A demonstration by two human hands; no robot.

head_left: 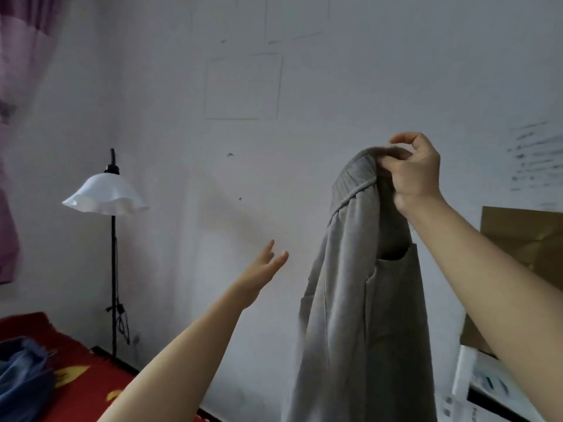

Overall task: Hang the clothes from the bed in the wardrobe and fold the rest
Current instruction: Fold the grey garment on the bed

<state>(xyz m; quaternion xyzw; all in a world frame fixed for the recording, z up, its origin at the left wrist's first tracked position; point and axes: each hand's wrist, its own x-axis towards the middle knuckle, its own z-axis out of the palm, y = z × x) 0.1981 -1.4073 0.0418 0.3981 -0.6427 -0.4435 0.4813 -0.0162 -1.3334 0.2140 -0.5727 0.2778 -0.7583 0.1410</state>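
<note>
A pair of grey sweatpants [359, 300] hangs in the air in front of the white wall, its elastic waistband at the top and a patch pocket facing me. My right hand [414, 172] pinches the waistband from the right side and holds the garment up. My left hand [263, 269] is stretched out to the left of the pants, fingers straight, touching nothing. A blue garment [24, 382] lies crumpled on the bed [82, 360] with its red patterned cover at the lower left.
A black floor lamp with a white frilled shade [106, 193] stands by the wall behind the bed. Purple curtains [12, 86] hang at the far left. Cardboard boxes [524, 236] are stacked at the right edge.
</note>
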